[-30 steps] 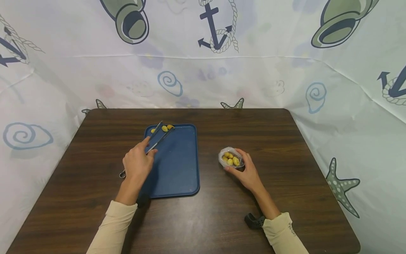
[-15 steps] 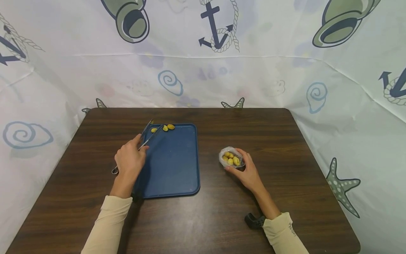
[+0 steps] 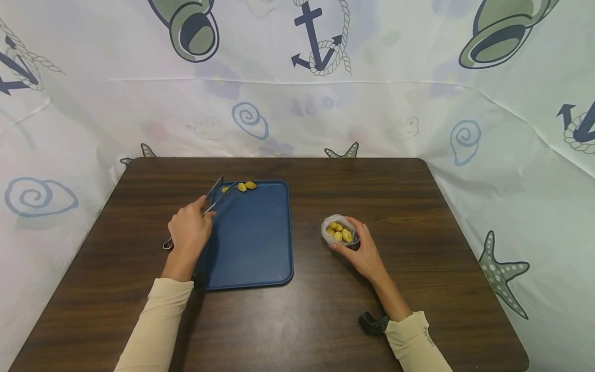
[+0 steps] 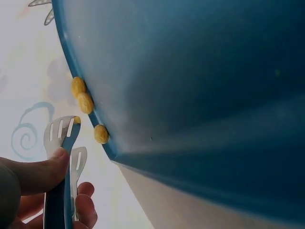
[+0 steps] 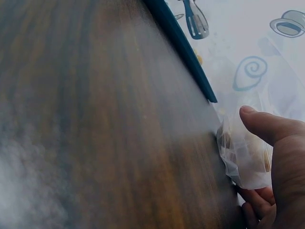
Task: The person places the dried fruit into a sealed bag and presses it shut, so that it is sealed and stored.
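Observation:
My left hand (image 3: 189, 227) holds metal tongs (image 3: 222, 195) over the far left corner of a blue tray (image 3: 251, 243). Their slotted tips stand apart in the left wrist view, where a small yellow patch shows on one tip; whether it is a piece or a reflection I cannot tell. Yellow oval pieces (image 4: 85, 102) lie along the tray's far edge, two touching and a third piece (image 4: 101, 134) apart. On the right, my right hand (image 3: 364, 253) grips a clear plastic bag (image 3: 325, 227), thumb and fingers on either side. Several similar yellow pieces (image 3: 338, 236) sit inside its open mouth.
The dark wooden table (image 3: 325, 320) carries the tray and the bag, with bare wood between them. A printed cloth (image 3: 288, 119) hangs right behind the table's far edge. A black strap (image 3: 373, 324) is at my right wrist.
My left hand has drawn the tongs leftward, away from the two touching pieces, then stayed almost still over the last half second. The right hand and the bag have not moved.

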`<state>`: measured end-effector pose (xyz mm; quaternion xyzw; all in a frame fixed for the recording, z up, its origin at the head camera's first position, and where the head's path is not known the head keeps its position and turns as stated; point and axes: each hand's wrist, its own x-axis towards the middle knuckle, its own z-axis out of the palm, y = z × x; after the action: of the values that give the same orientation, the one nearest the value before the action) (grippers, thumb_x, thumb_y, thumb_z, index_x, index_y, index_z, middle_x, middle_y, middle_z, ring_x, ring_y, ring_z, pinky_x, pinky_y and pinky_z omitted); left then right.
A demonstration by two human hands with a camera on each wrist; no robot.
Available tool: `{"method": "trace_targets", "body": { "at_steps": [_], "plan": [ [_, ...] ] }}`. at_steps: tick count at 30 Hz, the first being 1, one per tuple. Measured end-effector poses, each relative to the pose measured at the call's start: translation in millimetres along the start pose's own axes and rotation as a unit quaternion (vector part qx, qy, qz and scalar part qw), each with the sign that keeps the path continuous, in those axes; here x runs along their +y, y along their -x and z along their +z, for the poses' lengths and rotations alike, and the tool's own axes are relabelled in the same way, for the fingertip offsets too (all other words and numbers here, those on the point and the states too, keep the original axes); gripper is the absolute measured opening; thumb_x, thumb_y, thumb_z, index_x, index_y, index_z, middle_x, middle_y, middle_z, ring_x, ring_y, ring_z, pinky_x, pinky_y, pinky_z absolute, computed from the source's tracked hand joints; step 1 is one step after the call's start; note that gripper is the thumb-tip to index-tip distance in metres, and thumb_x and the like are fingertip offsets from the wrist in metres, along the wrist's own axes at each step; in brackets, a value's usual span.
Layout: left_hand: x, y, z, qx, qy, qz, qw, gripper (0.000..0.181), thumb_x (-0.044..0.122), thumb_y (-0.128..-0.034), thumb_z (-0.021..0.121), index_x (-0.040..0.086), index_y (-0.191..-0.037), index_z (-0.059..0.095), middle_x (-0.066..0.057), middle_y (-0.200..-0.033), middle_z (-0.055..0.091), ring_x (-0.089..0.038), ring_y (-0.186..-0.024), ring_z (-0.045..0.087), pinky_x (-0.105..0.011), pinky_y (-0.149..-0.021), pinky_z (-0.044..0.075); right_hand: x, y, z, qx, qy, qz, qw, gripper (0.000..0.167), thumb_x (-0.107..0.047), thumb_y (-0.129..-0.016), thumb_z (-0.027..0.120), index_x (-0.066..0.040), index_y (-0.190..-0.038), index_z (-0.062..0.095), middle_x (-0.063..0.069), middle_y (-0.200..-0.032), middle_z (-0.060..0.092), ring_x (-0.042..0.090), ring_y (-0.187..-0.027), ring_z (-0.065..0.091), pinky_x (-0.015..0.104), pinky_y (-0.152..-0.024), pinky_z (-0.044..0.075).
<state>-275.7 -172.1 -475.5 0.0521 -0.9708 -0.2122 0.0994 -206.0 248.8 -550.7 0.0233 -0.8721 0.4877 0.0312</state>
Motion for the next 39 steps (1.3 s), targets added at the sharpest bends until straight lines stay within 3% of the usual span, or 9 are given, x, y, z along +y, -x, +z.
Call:
{"method": "trace_targets", "body": {
  "at_steps": [12,23,29,39],
  "plan": [
    [-5.0,-13.0,10.3,-0.009,-0.031,-0.003,0.9995,0.046,0.022,-0.0989,0.063,0.006,-0.142,0.062,-0.033,-0.123,0.068,-0.058,-0.096,0.067,-0.067,-0.075,0.051,0.2,-0.2,0.4,-0.002,-0.011,0.0,0.9999,0.08,-0.041,-0.086,0.083,-0.031,-0.154,0.042,0.005,-0.152,0.046,0.03,-0.141,0.045,0.063,-0.116,0.033],
    [-5.0,-19.2,16.4,-0.017,-0.039,-0.019,0.9989,0.042,0.017,-0.0993,0.057,0.009,-0.14,0.064,-0.032,-0.125,0.068,-0.058,-0.1,0.066,-0.067,-0.08,0.052,1.6,-0.7,0.7,0.0,-0.011,-0.002,0.9999,0.081,-0.041,-0.086,0.084,-0.032,-0.155,0.042,0.004,-0.151,0.047,0.029,-0.14,0.046,0.063,-0.115,0.034],
    [-6.7,-16.6,16.6,-0.005,-0.021,-0.012,0.9997,0.04,0.014,-0.0984,0.056,0.01,-0.137,0.067,-0.031,-0.123,0.069,-0.058,-0.1,0.067,-0.068,-0.08,0.052,0.4,-1.5,0.4,0.003,-0.009,-0.002,1.0,0.081,-0.04,-0.085,0.084,-0.03,-0.154,0.043,0.005,-0.15,0.048,0.029,-0.138,0.047,0.06,-0.115,0.035],
    [-5.9,-2.9,4.3,0.023,-0.003,-0.002,0.9997,0.039,0.015,-0.0975,0.061,0.011,-0.136,0.068,-0.031,-0.118,0.071,-0.057,-0.095,0.068,-0.066,-0.073,0.051,-0.8,-1.8,0.7,0.002,-0.011,-0.005,0.9999,0.081,-0.037,-0.085,0.084,-0.028,-0.154,0.043,0.006,-0.15,0.047,0.029,-0.139,0.046,0.06,-0.115,0.034]
  ]
}}
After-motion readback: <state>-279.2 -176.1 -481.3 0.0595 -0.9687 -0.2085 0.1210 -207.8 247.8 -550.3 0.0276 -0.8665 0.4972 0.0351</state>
